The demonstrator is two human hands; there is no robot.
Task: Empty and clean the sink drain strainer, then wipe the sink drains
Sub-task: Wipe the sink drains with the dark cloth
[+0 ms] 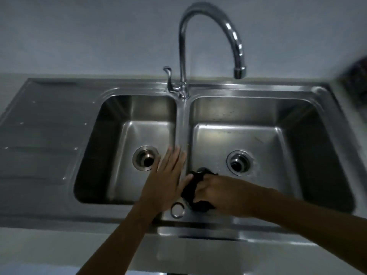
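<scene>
A steel double sink (182, 124) has an open drain in the left basin (146, 160) and another in the right basin (240, 161); both show dark holes with no strainer in them. My right hand (216, 192) is shut on a black cloth (193, 192) at the near left corner of the right basin, apart from that drain. My left hand (168, 175) lies flat with fingers spread on the divider between the basins. A small round metal ring (178, 210) lies on the front rim below my hands.
A curved chrome tap (238, 73) arches over the right basin, its lever (168, 76) behind the divider. A ribbed draining board (39, 135) extends left. A dark blurred object (355, 82) stands at the right edge on the counter.
</scene>
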